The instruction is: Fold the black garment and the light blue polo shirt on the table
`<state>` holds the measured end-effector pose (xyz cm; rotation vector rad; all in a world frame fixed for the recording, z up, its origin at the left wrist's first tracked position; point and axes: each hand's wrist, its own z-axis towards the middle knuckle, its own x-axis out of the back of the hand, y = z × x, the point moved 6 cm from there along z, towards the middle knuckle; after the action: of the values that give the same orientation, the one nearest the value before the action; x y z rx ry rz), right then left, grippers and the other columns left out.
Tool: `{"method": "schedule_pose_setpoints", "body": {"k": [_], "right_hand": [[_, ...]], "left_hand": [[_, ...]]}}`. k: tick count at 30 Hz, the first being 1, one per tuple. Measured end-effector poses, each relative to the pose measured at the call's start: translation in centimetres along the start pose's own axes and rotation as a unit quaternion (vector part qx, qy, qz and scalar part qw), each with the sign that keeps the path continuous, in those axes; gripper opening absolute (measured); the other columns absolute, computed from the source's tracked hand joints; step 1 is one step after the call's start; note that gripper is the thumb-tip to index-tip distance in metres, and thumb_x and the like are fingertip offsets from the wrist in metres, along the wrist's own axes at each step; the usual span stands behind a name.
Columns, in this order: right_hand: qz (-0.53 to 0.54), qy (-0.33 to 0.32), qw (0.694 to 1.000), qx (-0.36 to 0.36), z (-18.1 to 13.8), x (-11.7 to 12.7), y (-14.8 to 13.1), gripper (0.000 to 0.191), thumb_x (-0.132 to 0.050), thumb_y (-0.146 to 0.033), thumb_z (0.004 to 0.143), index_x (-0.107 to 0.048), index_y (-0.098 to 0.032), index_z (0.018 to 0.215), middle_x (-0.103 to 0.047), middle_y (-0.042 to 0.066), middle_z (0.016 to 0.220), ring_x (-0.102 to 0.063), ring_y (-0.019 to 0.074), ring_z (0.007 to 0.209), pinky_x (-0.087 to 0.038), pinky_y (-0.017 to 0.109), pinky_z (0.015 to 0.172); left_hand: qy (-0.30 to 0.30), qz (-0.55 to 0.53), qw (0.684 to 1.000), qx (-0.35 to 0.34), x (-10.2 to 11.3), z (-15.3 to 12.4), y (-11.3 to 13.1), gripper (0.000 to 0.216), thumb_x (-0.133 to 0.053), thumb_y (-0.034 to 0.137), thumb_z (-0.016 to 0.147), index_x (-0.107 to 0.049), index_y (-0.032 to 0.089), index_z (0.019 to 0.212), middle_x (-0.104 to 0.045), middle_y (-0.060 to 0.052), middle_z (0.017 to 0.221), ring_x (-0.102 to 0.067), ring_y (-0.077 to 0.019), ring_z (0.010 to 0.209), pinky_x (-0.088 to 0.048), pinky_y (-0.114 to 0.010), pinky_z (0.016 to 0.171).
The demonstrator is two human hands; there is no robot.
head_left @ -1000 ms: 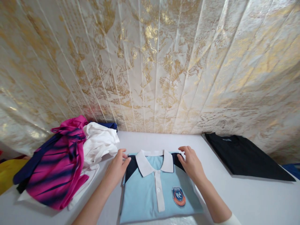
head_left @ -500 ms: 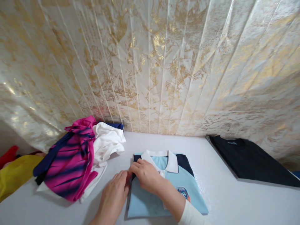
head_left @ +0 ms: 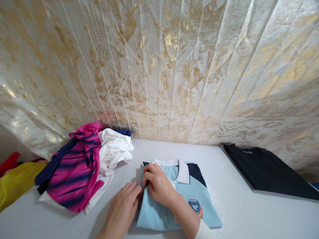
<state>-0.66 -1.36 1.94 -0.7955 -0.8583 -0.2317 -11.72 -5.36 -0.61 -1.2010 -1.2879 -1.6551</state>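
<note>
A light blue polo shirt with a white collar, navy shoulders and a round chest badge lies folded on the white table, collar away from me. My right hand reaches across its left shoulder, fingers curled and pinching the fabric near the left edge, which is slightly lifted. Beside that edge, my left hand rests with bent fingers touching the shirt's side. The left fingertips are tucked out of sight, so what they hold cannot be made out.
Left of my hands is a heap with a pink and navy striped garment and a white garment. Yellow cloth lies at the far left. A folded black T-shirt is on the right. A gold-patterned curtain hangs behind the white table.
My right hand has shifted slightly and curled tighter, raising the shirt's left edge a little. The left hand has moved slightly, staying against the side. More of the badge shows.
</note>
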Motion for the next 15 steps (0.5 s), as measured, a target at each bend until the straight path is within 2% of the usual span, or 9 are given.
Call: {"method": "schedule_pose_setpoints", "body": {"k": [5, 8, 11, 15], "right_hand": [[-0.046, -0.019, 0.998, -0.046, 0.0, -1.1, 0.3, 0.039, -0.048, 0.0, 0.07, -0.06, -0.02, 0.102, -0.053, 0.008, 0.118, -0.049, 0.0211, 0.102, -0.04, 0.035, 0.087], [-0.037, -0.007, 0.997, -0.063, -0.1, -0.3, 0.5, 0.04, -0.051, -0.003, 0.074, -0.057, -0.02, 0.111, -0.049, 0.01, 0.129, -0.049, 0.0218, 0.111, -0.041, 0.037, 0.092], [-0.051, -0.004, 0.996, -0.068, -0.1, 0.6, 0.9, 0.04, -0.05, -0.004, 0.078, -0.057, -0.02, 0.114, -0.052, 0.008, 0.129, -0.05, 0.0213, 0.114, -0.042, 0.037, 0.095], [-0.097, -0.033, 0.993, -0.052, -0.1, -0.4, 1.6, 0.042, -0.049, -0.014, 0.086, -0.051, -0.019, 0.128, -0.046, 0.009, 0.142, -0.036, 0.0245, 0.133, -0.034, 0.043, 0.106]], "left_hand": [[-0.03, -0.016, 0.999, 0.037, -0.1, -0.4, -0.5, 0.025, -0.039, 0.004, 0.083, -0.057, 0.021, 0.082, -0.06, -0.004, 0.089, -0.055, -0.0221, 0.09, -0.04, -0.033, 0.079], [-0.022, -0.048, 0.997, 0.055, 0.1, -1.3, -0.2, 0.023, -0.036, 0.018, 0.092, -0.056, 0.021, 0.082, -0.059, -0.004, 0.087, -0.056, -0.0216, 0.089, -0.04, -0.034, 0.078], [-0.016, -0.048, 0.997, 0.056, -0.4, -2.3, 0.4, 0.03, -0.037, 0.035, 0.095, -0.056, 0.021, 0.078, -0.058, -0.003, 0.084, -0.056, -0.0223, 0.086, -0.041, -0.036, 0.077], [-0.014, 0.001, 0.999, 0.037, -1.3, -3.2, 0.7, 0.03, -0.041, 0.032, 0.092, -0.055, 0.02, 0.069, -0.058, -0.004, 0.085, -0.057, -0.0225, 0.086, -0.042, -0.035, 0.075]]}}
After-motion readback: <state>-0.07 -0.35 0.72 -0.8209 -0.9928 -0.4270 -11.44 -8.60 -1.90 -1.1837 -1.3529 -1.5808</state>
